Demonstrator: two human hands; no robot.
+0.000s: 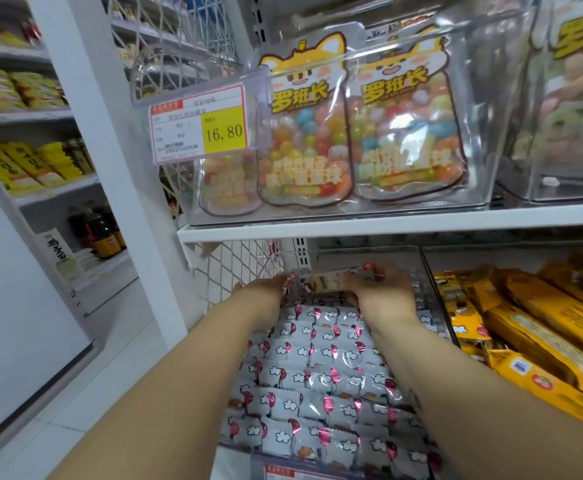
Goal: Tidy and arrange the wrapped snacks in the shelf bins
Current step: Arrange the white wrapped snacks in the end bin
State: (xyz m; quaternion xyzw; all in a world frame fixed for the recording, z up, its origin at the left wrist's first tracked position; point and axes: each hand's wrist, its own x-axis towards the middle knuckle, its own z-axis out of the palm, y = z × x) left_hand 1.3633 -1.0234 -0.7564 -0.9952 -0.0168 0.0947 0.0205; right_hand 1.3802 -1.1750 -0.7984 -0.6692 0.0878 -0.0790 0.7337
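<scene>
Both the left hand (270, 286) and the right hand (383, 292) grip one wrapped snack (324, 282) at the back of the clear bin (352, 258), above white wrappers (318, 375) printed with pink balloons. The price tag (198, 124) reads 16.80; the candy bags (305, 133) show 罗班长.

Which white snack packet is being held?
The packet at the back, between left hand and right hand; the other packets lie untouched in rows.

Snack wrappers (318, 368) white w/ pink balloons, clouds; bars (543, 327) yellow-orange.
</scene>
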